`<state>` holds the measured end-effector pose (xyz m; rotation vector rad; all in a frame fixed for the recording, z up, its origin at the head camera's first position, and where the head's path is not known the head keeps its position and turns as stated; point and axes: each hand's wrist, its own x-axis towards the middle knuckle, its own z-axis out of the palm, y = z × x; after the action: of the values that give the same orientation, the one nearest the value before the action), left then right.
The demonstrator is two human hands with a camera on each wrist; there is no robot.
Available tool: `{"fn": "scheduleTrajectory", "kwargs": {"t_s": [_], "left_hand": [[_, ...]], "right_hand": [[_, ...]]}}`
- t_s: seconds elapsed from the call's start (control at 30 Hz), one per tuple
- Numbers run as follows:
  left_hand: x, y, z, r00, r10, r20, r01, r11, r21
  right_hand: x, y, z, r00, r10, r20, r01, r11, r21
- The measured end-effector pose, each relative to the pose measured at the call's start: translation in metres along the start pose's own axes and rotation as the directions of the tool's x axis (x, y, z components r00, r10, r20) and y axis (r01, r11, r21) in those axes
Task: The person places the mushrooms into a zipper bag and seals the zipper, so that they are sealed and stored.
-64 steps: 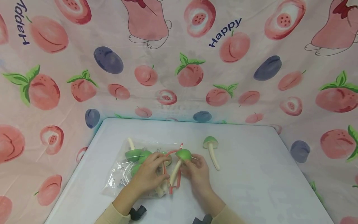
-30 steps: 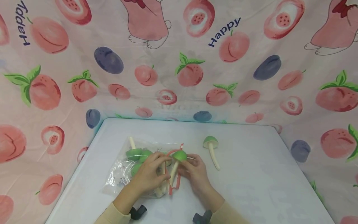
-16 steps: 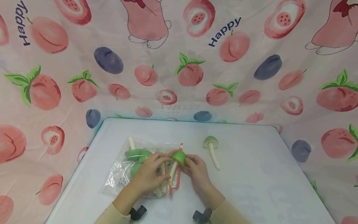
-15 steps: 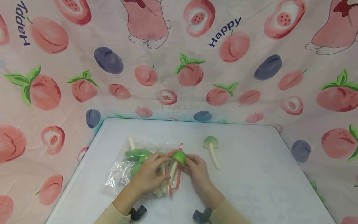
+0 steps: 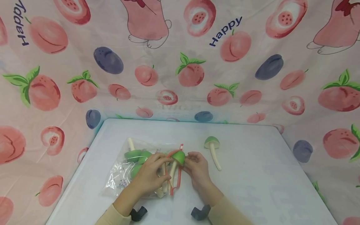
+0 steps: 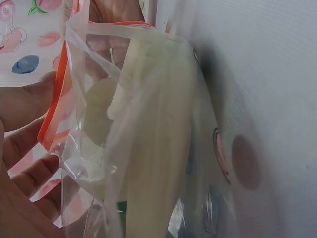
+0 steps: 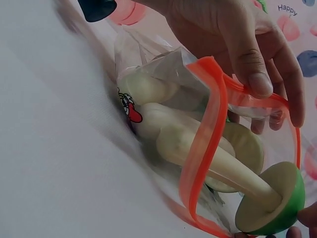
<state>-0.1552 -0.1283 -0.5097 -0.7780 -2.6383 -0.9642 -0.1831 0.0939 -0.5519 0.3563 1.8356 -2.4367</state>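
Booth-like space, fruit-print cloth walls [image 5: 166, 56], white tabletop [image 5: 253, 175]

I count two hands [image 5: 150, 173] [image 5: 200, 170], two sleeves [image 5: 113, 215] [image 5: 229, 214], two black angled pieces [image 5: 139, 214] [image 5: 201, 213], one white table [image 5: 267, 175], one clear zip bag [image 5: 115, 178], one loose mushroom [image 5: 212, 143] lying flat, one tilted mushroom [image 5: 178, 158] at the bag's mouth and, inside, at least three green caps [image 5: 132, 156], the full number hidden from my cameras

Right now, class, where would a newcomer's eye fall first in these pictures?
Probably on the pink fruit-print cloth rising behind the white table. Next, perhaps, the green-capped mushroom stem-first in the clear bag's orange-red mouth, between left hand and right hand. A lone mushroom lies farther right.
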Motion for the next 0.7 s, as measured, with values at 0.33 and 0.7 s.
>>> {"fn": "scheduleTrajectory", "kwargs": {"t_s": [0.33, 0.7], "left_hand": [[0.0000, -0.0046, 0.0008, 1.000, 0.017, -0.018, -0.017, 1.000, 0.019], [0.0001, -0.0063, -0.0016, 0.999, 0.027, -0.023, -0.027, 1.000, 0.011]], "right_hand": [[0.0035, 0.0015, 0.0035, 1.000, -0.016, -0.013, 0.015, 1.000, -0.004], [0.0008, 0.0011, 0.0048, 0.997, -0.033, 0.064, 0.036, 0.998, -0.050]]}}
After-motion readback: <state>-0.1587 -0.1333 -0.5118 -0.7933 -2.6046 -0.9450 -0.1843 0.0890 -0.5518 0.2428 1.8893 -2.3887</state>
